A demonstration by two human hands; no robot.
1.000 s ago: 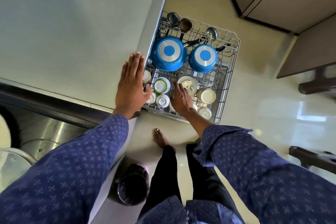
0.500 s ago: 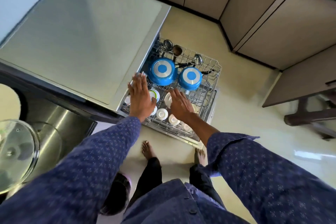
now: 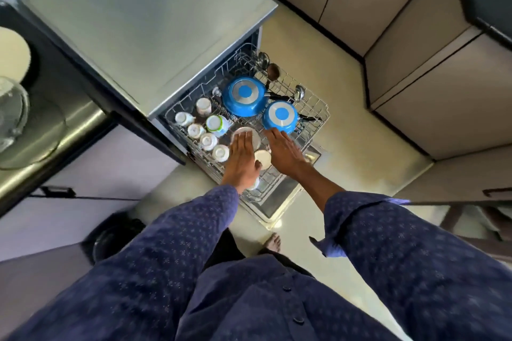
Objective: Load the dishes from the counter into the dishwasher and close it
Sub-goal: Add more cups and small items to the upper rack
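Rack (image 3: pixel 318 116) of wire, drawn out of the dishwasher (image 3: pixel 155 36) above its lowered door (image 3: pixel 279 202); far corner is hidden under the appliance's top. Two blue pans (image 3: pixel 243 95), inverted, are set side by side at the far end. Three ladle-like utensils (image 3: pixel 273 70) are counted behind them, their handles partly covered. Six cups (image 3: pixel 203 105) are counted at the rack's left; a further bowl (image 3: pixel 263 159) lies between the hands, half covered. Left hand (image 3: pixel 242 159) is laid flat, fingers straight, over a pale dish (image 3: pixel 256 135). Right hand (image 3: pixel 284 151) is stretched flat, fingertips at the nearer pan's rim; no grip is seen.
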